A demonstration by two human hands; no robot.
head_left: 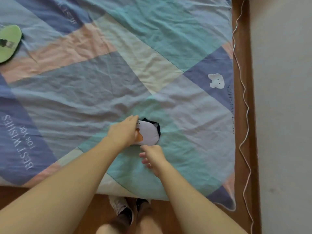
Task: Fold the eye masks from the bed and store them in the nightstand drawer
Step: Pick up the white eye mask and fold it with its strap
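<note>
A white eye mask (149, 133) with an orange print and a dark edge lies doubled over on the quilt (104, 92), near the bed's front. My left hand (124, 131) rests flat on its left part and presses it down. Just below the mask, my right hand (152, 157) hovers with fingers loosely curled and apart, holding nothing. A second, green eye mask (8, 43) lies flat at the far left edge of the bed. The nightstand and its drawer are out of view.
The patchwork quilt covers the whole bed. A brown wooden bed frame (242, 92) runs along the right side with a white cord (244, 102) snaking down it. Beyond it is a pale floor (283, 115). My shoes (125, 210) stand at the bed's front edge.
</note>
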